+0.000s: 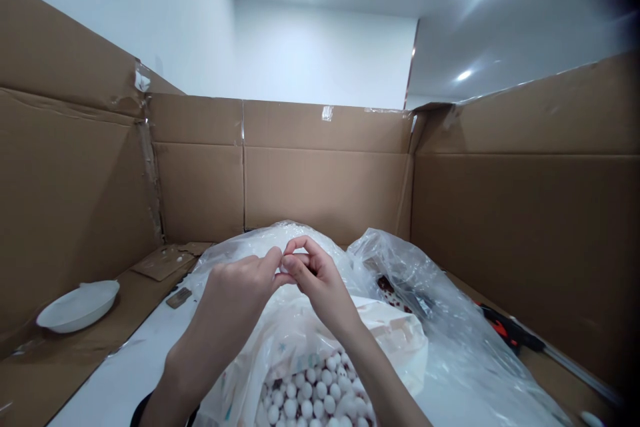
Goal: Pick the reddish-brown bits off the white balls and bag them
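Observation:
My left hand and my right hand meet at the fingertips above the plastic bags. Both are closed in a pinch around a small whitish piece, mostly hidden between the fingers. Below them an open plastic bag holds several small white balls, some with dark spots. Behind and to the right lies a clear plastic bag with dark red bits showing inside.
A white bowl rests on cardboard at the left. A small grey-brown piece lies near it. At the right is a black and red tool with a metal rod. Cardboard walls enclose three sides.

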A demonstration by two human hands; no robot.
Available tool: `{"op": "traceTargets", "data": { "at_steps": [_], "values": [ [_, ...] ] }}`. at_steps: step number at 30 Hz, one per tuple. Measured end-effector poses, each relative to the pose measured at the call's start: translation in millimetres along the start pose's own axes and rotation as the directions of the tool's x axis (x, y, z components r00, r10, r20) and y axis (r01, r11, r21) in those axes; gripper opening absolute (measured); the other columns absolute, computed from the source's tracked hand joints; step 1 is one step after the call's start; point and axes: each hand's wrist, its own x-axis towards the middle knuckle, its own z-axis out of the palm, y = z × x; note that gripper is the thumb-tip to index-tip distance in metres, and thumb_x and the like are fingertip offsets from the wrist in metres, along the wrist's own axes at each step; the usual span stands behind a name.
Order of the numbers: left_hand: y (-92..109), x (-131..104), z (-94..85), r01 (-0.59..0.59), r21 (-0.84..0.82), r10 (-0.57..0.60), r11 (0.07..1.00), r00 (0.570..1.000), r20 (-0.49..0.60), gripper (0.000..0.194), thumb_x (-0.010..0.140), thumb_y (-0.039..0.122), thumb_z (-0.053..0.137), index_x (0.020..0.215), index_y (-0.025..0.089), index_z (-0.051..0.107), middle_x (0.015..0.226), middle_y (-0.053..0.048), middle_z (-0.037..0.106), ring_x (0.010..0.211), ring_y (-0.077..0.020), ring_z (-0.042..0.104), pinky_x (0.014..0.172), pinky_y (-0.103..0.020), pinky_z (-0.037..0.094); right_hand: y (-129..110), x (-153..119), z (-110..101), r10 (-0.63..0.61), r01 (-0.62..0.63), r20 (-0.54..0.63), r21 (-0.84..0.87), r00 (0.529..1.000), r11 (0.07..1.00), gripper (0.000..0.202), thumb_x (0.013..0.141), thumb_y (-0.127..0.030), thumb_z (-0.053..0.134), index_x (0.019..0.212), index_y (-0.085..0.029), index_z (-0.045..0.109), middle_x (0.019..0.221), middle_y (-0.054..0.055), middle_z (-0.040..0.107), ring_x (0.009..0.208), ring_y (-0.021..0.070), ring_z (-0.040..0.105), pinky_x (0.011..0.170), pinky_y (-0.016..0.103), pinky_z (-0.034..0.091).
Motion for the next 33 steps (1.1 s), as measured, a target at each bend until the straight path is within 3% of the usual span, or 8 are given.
{"op": "traceTargets", "data": {
  "at_steps": [6, 9, 14, 17, 20, 22, 27, 33],
  "values": [
    [-2.3, 3.1, 4.8, -0.010, 0.014, 0.010, 1.000, 1.000, 0.021, 0.037, 0.096, 0.044, 0.033, 0.077, 0.019, 0.053, 0.053, -0.003, 0.058, 0.047, -0.0181, 0.054, 0.045, -0.027, 0.016, 6.3, 5.4, -3.1, 0.002, -0.002, 0.010, -0.035, 1.000, 0.999, 0.025, 0.080, -0.043, 0.062, 0.081, -0.021, 0.049, 0.053, -0.008, 0.048, 0.045, 0.0070, 0.031, 0.047, 0.023, 0.019],
    [-2.8, 7.1, 8.2, 0.052, 0.033, -0.054, 0.998, 0.996, 0.077, 0.031, 0.094, 0.043, 0.039, 0.081, 0.019, 0.053, 0.055, -0.004, 0.060, 0.050, -0.0205, 0.057, 0.046, -0.027, 0.017, 9.9, 8.7, -6.5, 0.003, -0.003, -0.011, -0.039, 1.000, 0.999, 0.025, 0.081, -0.043, 0.061, 0.083, -0.021, 0.050, 0.053, -0.008, 0.046, 0.044, 0.0064, 0.026, 0.045, 0.023, 0.017],
    [-2.4, 14.2, 10.8, 0.162, -0.073, -0.150, 0.984, 0.978, 0.145, 0.024, 0.093, 0.042, 0.042, 0.090, 0.021, 0.051, 0.066, -0.001, 0.067, 0.053, -0.0194, 0.060, 0.048, -0.025, 0.025, 10.5, 13.0, -15.4, 0.048, -0.055, 0.045, 0.176, 0.998, 0.983, 0.028, 0.086, -0.047, 0.055, 0.090, -0.020, 0.054, 0.054, -0.010, 0.029, 0.044, 0.0052, 0.015, 0.042, 0.021, 0.012],
    [-5.3, 14.7, 11.6, 0.174, -0.146, -0.155, 0.974, 0.978, 0.137, 0.028, 0.094, 0.046, 0.039, 0.094, 0.021, 0.052, 0.062, 0.002, 0.064, 0.051, -0.0181, 0.058, 0.050, -0.025, 0.028, 13.8, 18.1, -23.0, 0.116, -0.111, 0.014, 0.415, 0.993, 0.903, 0.024, 0.085, -0.043, 0.057, 0.087, -0.019, 0.054, 0.055, -0.010, 0.027, 0.042, 0.0041, 0.011, 0.039, 0.019, 0.011],
    [-8.6, 12.2, 9.8, 0.171, -0.213, -0.141, 0.962, 0.979, 0.146, 0.035, 0.093, 0.052, 0.036, 0.093, 0.022, 0.054, 0.060, 0.003, 0.060, 0.051, -0.0172, 0.056, 0.052, -0.025, 0.030, 21.3, 25.1, -33.0, 0.283, -0.170, -0.050, 0.695, 0.958, 0.699, 0.008, 0.085, -0.022, 0.055, 0.079, -0.017, 0.052, 0.055, -0.009, 0.026, 0.040, 0.0043, 0.014, 0.036, 0.017, 0.014],
    [-9.0, 10.3, 6.8, 0.165, -0.257, -0.116, 0.952, 0.974, 0.194, 0.038, 0.092, 0.054, 0.035, 0.091, 0.022, 0.057, 0.059, 0.004, 0.059, 0.052, -0.0168, 0.055, 0.053, -0.025, 0.030, 26.2, 29.5, -40.3, 0.354, -0.144, -0.093, 0.796, 0.931, 0.588, 0.012, 0.083, -0.010, 0.045, 0.075, -0.017, 0.050, 0.055, -0.008, 0.025, 0.040, 0.0054, 0.020, 0.036, 0.016, 0.020],
    [-1.0, 9.0, -0.4, 0.139, -0.339, -0.014, 0.931, 0.938, 0.346, 0.036, 0.090, 0.054, 0.041, 0.096, 0.024, 0.060, 0.059, 0.005, 0.058, 0.055, -0.0162, 0.053, 0.054, -0.025, 0.030, 29.8, 36.3, -53.2, 0.395, -0.031, -0.207, 0.854, 0.895, 0.519, 0.026, 0.075, 0.003, 0.031, 0.080, -0.017, 0.048, 0.058, -0.005, 0.032, 0.047, 0.0074, 0.037, 0.042, 0.014, 0.037],
    [6.9, 12.0, 3.9, 0.142, -0.361, 0.014, 0.921, 0.917, 0.398, 0.035, 0.093, 0.049, 0.038, 0.085, 0.020, 0.057, 0.063, 0.003, 0.059, 0.058, -0.0155, 0.053, 0.056, -0.026, 0.030, 24.2, 36.5, -55.8, 0.442, -0.019, -0.217, 0.882, 0.871, 0.471, 0.033, 0.080, 0.007, 0.028, 0.091, -0.016, 0.049, 0.060, -0.004, 0.037, 0.048, 0.0065, 0.040, 0.042, 0.013, 0.037]
  ]
}}
